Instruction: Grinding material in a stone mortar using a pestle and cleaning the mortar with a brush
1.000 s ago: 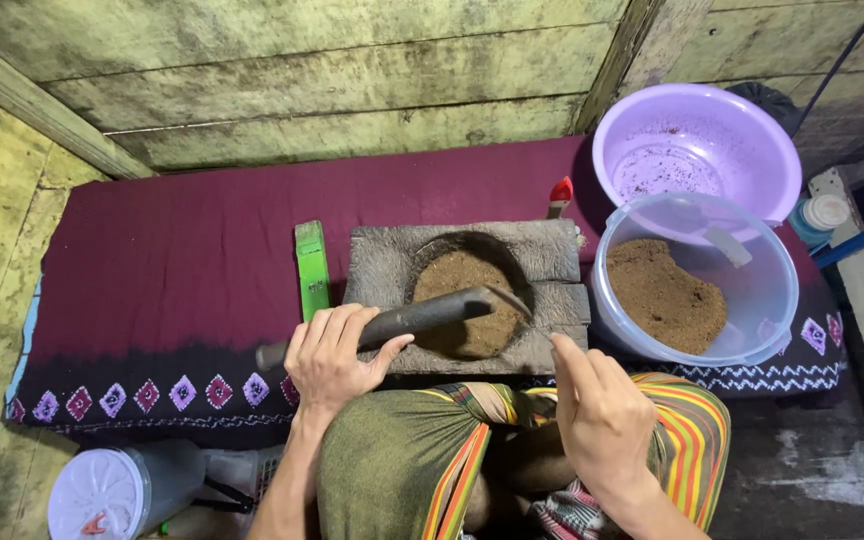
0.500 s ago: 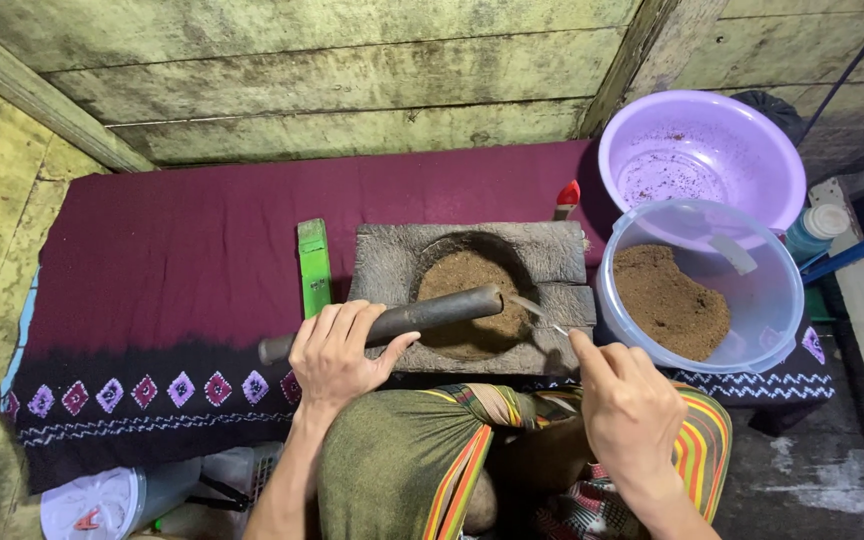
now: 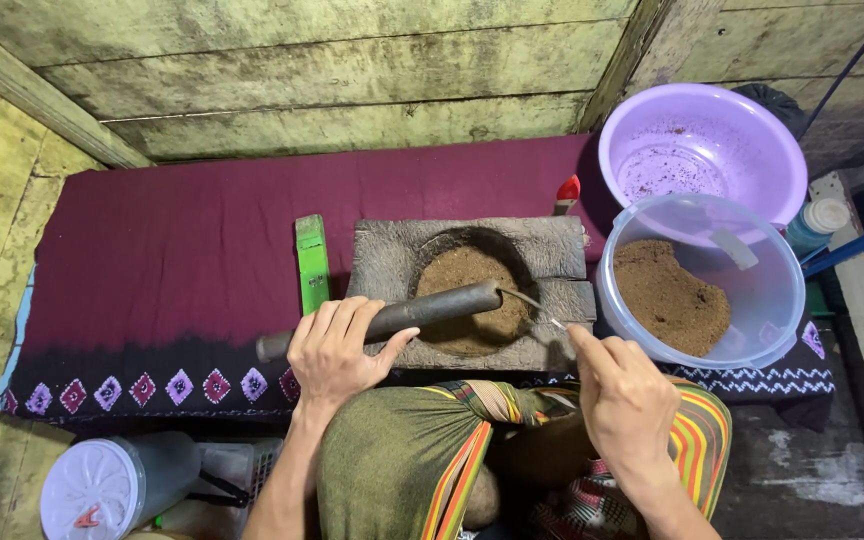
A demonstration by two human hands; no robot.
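Stone grinding slab [image 3: 392, 255] sits on the maroon cloth [image 3: 182, 240] just ahead of my lap, its hollow filled with brown ground paste [image 3: 467, 290]. My left hand [image 3: 337, 350] has its grip wrapped around the dark cylindrical pestle [image 3: 432, 305], which lies tilted across the slab with its far end over the paste. My right hand [image 3: 627, 400] holds a narrow pinch grip on a thin metal spoon [image 3: 532, 305], whose tip meets the pestle end at the hollow's right rim. I note a clear plastic bowl [image 3: 772, 300] of brown powder just right of the slab, a lilac basin [image 3: 752, 130] behind it, and a green box [image 3: 312, 262] upright on edge left of the slab
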